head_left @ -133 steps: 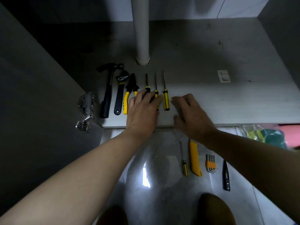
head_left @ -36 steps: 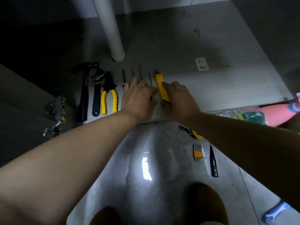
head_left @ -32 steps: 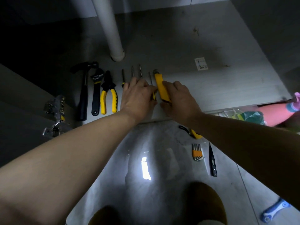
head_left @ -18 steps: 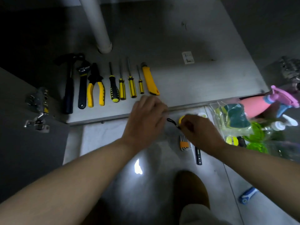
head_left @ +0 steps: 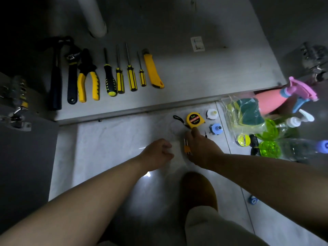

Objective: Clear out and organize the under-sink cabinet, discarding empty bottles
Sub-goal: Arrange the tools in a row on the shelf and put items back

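Observation:
On the cabinet floor [head_left: 204, 73] a hammer [head_left: 55, 82], a wrench [head_left: 71, 80], yellow pliers [head_left: 87, 80], several screwdrivers [head_left: 119, 80] and a yellow utility knife [head_left: 152, 70] lie in a row. On the tiles in front lie a yellow tape measure [head_left: 195, 119] and an orange hex key set [head_left: 186, 148]. My right hand [head_left: 201, 150] is down on the hex key set, fingers curled over it, one fingertip by the tape measure. My left hand [head_left: 157, 154] hovers beside it, loosely curled and holding nothing.
At the right stand a pink spray bottle [head_left: 271, 102], a bag of sponges [head_left: 246, 114], a white pump bottle [head_left: 294, 120], green-capped clear bottles [head_left: 291, 150], two loose caps [head_left: 215, 128] and a tape roll [head_left: 243, 140]. A white drain pipe [head_left: 92, 15] rises at the cabinet's back. A door hinge [head_left: 16, 102] sticks out left.
Both hands left the tool row, with the utility knife laid at its right end, and drew back to the tiles. My right hand went from the tape measure to the hex key set.

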Action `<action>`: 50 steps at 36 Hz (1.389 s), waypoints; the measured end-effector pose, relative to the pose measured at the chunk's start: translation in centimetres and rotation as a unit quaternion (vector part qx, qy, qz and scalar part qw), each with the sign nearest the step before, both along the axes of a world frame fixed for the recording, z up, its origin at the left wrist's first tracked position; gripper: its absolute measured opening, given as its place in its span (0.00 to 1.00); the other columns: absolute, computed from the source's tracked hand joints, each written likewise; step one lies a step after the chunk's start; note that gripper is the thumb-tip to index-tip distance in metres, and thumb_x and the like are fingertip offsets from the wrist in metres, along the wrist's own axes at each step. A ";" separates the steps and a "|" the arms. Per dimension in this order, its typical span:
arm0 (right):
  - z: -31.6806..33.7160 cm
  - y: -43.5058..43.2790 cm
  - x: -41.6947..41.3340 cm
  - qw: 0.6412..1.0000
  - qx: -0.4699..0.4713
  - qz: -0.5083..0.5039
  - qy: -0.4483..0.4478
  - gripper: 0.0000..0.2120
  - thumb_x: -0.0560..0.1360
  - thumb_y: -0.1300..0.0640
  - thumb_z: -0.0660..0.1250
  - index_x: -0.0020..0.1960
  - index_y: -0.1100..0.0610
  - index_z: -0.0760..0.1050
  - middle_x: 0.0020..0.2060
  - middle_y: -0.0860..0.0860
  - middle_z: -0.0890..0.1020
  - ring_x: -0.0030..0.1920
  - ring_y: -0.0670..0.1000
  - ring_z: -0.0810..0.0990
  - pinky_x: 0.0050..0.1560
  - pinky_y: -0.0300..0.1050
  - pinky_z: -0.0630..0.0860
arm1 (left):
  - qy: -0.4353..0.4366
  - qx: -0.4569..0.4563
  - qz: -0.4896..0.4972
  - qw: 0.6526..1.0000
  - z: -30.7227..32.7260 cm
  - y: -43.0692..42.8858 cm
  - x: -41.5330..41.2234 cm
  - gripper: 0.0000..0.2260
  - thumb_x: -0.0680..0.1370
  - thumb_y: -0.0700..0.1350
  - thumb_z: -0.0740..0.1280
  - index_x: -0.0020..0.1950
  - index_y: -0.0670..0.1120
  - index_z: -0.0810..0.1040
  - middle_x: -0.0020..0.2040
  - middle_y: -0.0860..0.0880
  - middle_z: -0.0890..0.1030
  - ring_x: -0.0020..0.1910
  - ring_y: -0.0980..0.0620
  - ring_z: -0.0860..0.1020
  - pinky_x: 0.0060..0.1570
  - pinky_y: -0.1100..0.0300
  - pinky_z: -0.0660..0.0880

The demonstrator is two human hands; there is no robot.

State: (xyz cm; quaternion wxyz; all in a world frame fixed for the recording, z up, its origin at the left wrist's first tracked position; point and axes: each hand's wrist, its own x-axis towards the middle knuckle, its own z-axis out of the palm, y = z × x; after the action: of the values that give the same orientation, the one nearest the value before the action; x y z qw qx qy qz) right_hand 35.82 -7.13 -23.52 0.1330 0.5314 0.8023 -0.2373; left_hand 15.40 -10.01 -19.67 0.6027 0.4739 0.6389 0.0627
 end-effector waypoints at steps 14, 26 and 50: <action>4.2 0.4 -2.2 0.889 -0.246 -0.213 0.321 0.05 0.76 0.64 0.70 0.51 0.58 0.79 0.43 0.54 0.86 0.44 0.52 0.86 0.47 0.50 0.84 | -0.127 0.004 0.112 0.986 0.2 -0.9 -0.5 0.08 0.78 0.35 0.71 0.57 0.35 0.82 0.52 0.35 0.84 0.45 0.51 0.82 0.42 0.64 0.78; 3.6 5.3 -0.7 0.991 0.024 -0.125 -0.032 0.37 0.75 0.54 0.69 0.78 0.42 0.55 0.72 0.56 0.60 0.55 0.62 0.80 0.48 0.55 0.82 | -0.104 0.019 0.260 0.960 0.1 0.6 -3.7 0.08 0.80 0.35 0.69 0.58 0.35 0.80 0.50 0.36 0.83 0.45 0.47 0.80 0.46 0.54 0.82; 13.1 8.6 -3.8 0.970 0.116 -0.061 0.207 0.30 0.71 0.41 0.67 0.72 0.37 0.64 0.53 0.46 0.72 0.41 0.47 0.78 0.43 0.47 0.77 | -0.144 0.001 0.199 0.969 2.9 3.1 -7.1 0.11 0.80 0.36 0.69 0.62 0.42 0.80 0.57 0.39 0.84 0.50 0.47 0.82 0.47 0.56 0.81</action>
State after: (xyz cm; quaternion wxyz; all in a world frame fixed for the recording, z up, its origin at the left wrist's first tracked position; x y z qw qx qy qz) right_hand 32.00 1.48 -10.45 -0.1129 0.5304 0.8005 -0.2551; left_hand 8.32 -6.91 -16.73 0.6633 0.3238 0.6270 0.2491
